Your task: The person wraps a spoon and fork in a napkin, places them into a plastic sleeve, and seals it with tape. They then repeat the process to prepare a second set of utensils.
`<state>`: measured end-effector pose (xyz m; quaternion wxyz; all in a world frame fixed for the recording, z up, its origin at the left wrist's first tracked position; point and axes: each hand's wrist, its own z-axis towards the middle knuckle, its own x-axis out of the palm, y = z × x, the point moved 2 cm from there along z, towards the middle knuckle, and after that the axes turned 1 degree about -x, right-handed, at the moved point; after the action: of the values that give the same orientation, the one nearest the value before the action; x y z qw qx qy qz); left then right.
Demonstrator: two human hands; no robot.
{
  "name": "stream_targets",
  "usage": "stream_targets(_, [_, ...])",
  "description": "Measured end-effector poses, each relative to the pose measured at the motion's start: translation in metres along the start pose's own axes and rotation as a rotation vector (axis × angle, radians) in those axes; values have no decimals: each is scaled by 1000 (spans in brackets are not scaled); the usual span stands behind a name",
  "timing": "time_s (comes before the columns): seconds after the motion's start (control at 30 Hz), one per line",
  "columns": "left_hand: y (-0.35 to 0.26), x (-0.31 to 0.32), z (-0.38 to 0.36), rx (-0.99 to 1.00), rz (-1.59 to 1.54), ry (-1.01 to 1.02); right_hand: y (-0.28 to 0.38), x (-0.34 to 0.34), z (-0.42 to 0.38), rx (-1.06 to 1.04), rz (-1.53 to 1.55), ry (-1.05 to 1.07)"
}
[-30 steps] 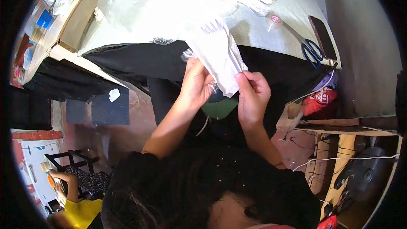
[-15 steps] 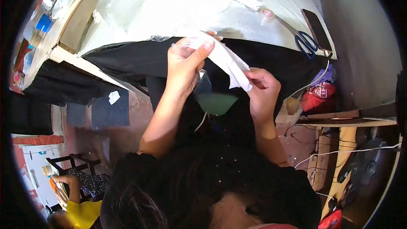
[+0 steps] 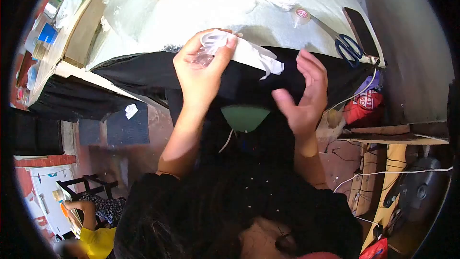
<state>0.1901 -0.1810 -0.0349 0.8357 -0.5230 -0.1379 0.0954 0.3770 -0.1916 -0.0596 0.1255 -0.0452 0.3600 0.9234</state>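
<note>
A strip of folded white cloth (image 3: 254, 56) is pinched between the thumb and fingers of my left hand (image 3: 199, 67), just over the near edge of the table. Its free end points right and down, with a small flap hanging. Some clear crinkled plastic (image 3: 202, 59) shows in the palm of the same hand. My right hand (image 3: 309, 93) is off to the right of the cloth, fingers and thumb apart, holding nothing. What the left fingers do behind the cloth is hidden.
On the white-covered table (image 3: 273, 24) lie clear plastic bags (image 3: 132, 7), a roll of tape (image 3: 301, 15), scissors (image 3: 349, 50) and a phone (image 3: 360, 31). White pieces are heaped at the back. A person in a yellow top (image 3: 98, 242) is at lower left.
My right hand has let go of the cloth's free end and moved right, its fingers spreading. My left hand has shifted slightly left with the cloth, and the plastic no longer hangs below it.
</note>
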Motion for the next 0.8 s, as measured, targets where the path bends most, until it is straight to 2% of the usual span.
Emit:
stream_targets(0.03, [1, 3, -2, -2, -1, -13, 9, 8, 6, -65, -21, -14])
stream_targets(0.1, [2, 10, -5, -3, -8, -40, 9, 17, 11, -134, -123, 101])
stream_targets(0.23, [5, 6, -4, 39, -59, -98, -3, 19, 12, -86, -197, 57])
stream_targets(0.27, [3, 2, -5, 27, -13, -111, -4, 20, 11, -72, -185, -22])
stream_targets(0.37, [-1, -4, -3, 33, -47, -111, -10, 12, 9, -97, -182, 33])
stream_targets(0.47, [13, -11, -2, -54, -138, -106, -15, 9, 5, 44, -5, 34])
stream_targets(0.57, [16, -15, -3, -127, -191, -68, -32, -2, -2, 337, 443, 64])
stream_targets(0.63, [15, -16, -2, -37, -97, 11, -35, -10, 5, 331, 502, -21])
stream_targets(0.67, [17, -16, -2, -9, -51, 117, -35, -12, 4, 341, 534, -61])
stream_targets(0.7, [18, -12, -4, -89, -63, 205, -30, -11, 6, 319, 433, 73])
stream_targets(0.8, [14, 0, -14, -91, 8, 284, -4, 2, 11, 267, 192, 430])
